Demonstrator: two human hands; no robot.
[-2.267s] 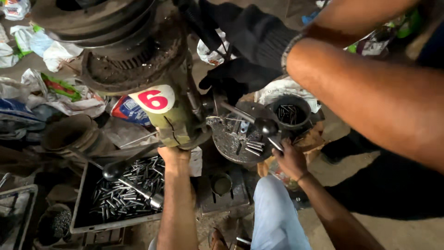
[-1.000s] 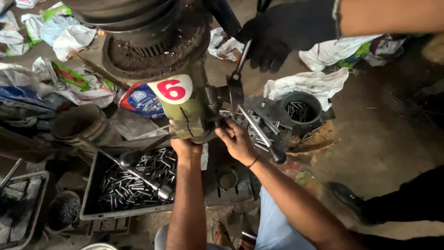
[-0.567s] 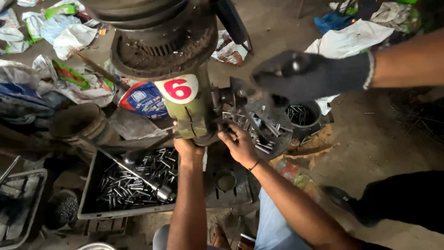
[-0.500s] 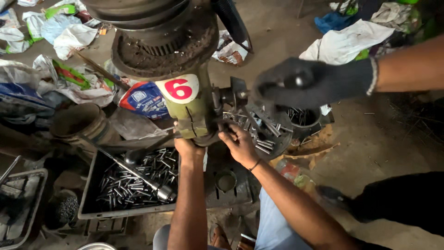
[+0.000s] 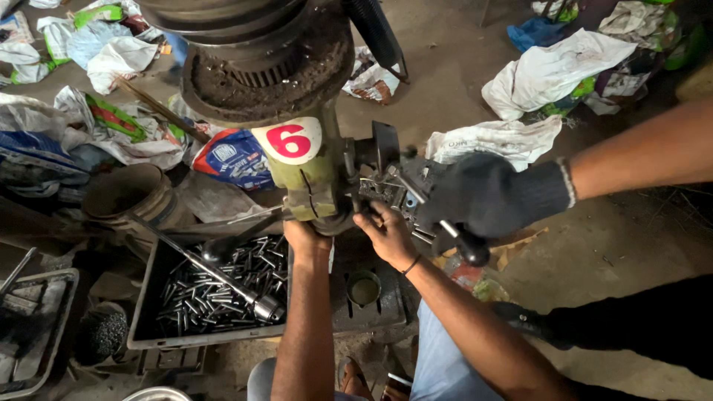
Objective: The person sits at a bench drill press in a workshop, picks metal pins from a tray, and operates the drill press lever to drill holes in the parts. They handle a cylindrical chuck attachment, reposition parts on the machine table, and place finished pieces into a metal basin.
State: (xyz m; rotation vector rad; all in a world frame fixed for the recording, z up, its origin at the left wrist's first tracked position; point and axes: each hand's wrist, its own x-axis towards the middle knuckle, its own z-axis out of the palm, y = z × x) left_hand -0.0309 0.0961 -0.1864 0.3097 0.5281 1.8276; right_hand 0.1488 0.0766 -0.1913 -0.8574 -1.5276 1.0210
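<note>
At far left a grey tray (image 5: pixel 148 327) holds metal pins. The left hand (image 5: pixel 306 236) reaches straight up, clenched on the underside of the green drill press (image 5: pixel 308 178). The right hand (image 5: pixel 386 234), wrist bent, fingers curled, touches the vise (image 5: pixel 394 194) (whether it grips, I cannot tell). At right, a co-worker's gloved hand (image 5: pixel 483 197) grasps a black-knobbed lever (image 5: pixel 464 246).

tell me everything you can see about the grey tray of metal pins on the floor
The grey tray is a shallow rectangular bin, worn and dirty, on the floor left of the green machine. It holds a loose heap of short shiny metal pins. A long metal rod lies diagonally across it. Neither hand touches it.
</note>
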